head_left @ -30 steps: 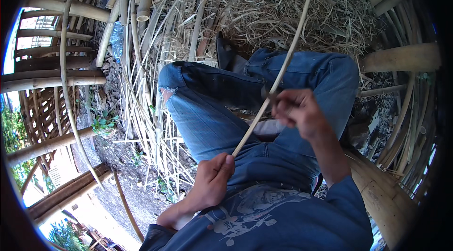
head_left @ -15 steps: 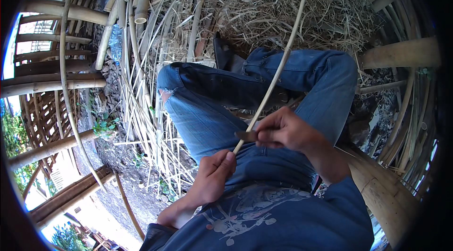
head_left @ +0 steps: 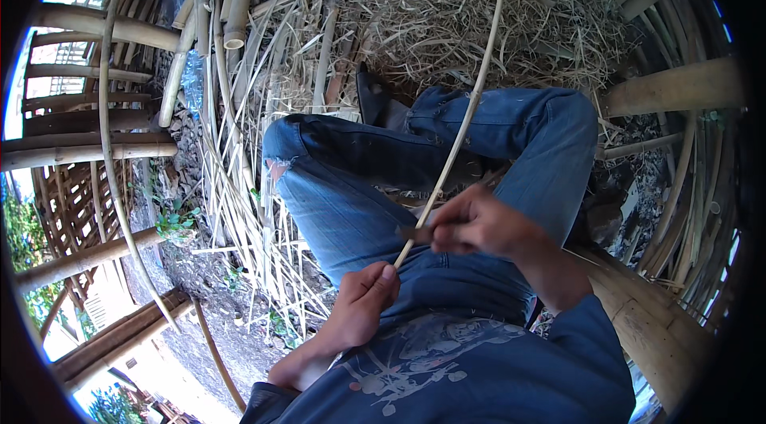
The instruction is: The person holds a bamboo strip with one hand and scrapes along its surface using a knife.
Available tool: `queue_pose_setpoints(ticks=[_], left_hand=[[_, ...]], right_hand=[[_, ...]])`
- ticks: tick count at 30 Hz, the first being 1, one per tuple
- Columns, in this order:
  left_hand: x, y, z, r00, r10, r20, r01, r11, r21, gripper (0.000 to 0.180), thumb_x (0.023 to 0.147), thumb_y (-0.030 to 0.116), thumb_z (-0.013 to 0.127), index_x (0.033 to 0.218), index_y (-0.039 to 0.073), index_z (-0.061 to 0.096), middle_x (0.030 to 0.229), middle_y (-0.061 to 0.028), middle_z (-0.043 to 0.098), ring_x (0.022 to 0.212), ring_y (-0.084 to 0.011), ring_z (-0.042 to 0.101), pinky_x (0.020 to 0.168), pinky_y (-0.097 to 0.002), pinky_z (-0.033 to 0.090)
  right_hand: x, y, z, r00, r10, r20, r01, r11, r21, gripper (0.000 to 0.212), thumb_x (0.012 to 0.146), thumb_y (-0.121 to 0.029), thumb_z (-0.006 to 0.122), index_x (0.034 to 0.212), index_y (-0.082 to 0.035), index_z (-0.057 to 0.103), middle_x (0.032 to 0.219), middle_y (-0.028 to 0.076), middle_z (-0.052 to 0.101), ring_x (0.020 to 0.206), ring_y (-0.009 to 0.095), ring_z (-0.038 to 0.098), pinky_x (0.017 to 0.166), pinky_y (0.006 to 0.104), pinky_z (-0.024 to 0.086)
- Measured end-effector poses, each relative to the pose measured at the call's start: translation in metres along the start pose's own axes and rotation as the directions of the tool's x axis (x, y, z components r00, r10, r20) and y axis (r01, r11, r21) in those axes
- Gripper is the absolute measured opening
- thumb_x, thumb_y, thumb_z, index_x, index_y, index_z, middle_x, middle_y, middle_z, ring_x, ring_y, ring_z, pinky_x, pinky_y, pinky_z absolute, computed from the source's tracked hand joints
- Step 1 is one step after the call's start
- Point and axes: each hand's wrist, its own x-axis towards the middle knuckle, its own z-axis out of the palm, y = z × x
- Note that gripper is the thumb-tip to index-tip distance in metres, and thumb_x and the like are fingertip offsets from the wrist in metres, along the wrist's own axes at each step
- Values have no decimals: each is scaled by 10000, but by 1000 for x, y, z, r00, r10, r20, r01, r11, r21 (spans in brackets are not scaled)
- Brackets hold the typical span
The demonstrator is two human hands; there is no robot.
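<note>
Surroundings: dry yellow straw heap [head_left: 479, 25] along the top, thick pale bamboo poles [head_left: 104, 25] stacked at the left, a bundle of thin split bamboo slivers [head_left: 239, 209] on the bare ground beside the left leg.
Legs: crossed blue denim jeans [head_left: 351, 177], torn at the left knee, filling the middle of the view under both hands.
Strip: long thin pale bamboo strip [head_left: 467, 117], running from the top edge of the view down across the jeans to the hands; its lower end lies in the left hand, and the right hand meets it just above that.
Right hand: right hand [head_left: 479, 224] curled tight round a small dark knife blade [head_left: 415, 232], whose tip rests against the strip just left of the knuckles.
Left hand: left hand [head_left: 363, 300] closed in a loose fist on the strip's lower end, thumb uppermost, just below and left of the right hand, close over the dark blue printed shirt [head_left: 447, 368].
</note>
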Motion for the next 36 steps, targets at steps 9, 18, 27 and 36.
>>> queue_pose_setpoints(ticks=[9,18,27,36], left_hand=[[-2,-2,-1,1000,9,-16,-8,999,31,381,1024,245,404,715,33,475,608,43,382,577,-54,304,518,-246,272],[-3,-7,0,1000,18,-19,-17,999,33,374,1022,240,406,723,30,485,604,39,384,574,-57,304,518,-247,273],[-6,-10,1,1000,-1,-25,3,997,82,372,1019,240,409,729,22,492,600,31,394,576,-64,317,523,-252,284],[-3,-10,2,1000,0,-11,1,995,100,379,1016,247,408,719,30,499,584,34,403,550,-54,321,504,-241,272]], right_hand=[[3,-7,-21,994,-82,-72,94,979,179,101,882,0,578,858,59,656,673,60,627,527,55,506,452,196,377],[4,-14,-49,977,-200,-69,204,977,56,116,859,-15,596,898,75,657,735,88,660,511,59,508,417,190,365],[2,-15,-49,995,-70,-76,81,985,153,174,878,-106,607,847,59,651,583,49,576,438,61,447,380,199,309],[0,-11,-43,999,-6,53,0,994,113,126,873,-61,605,878,60,637,651,63,595,475,73,483,362,213,332]])
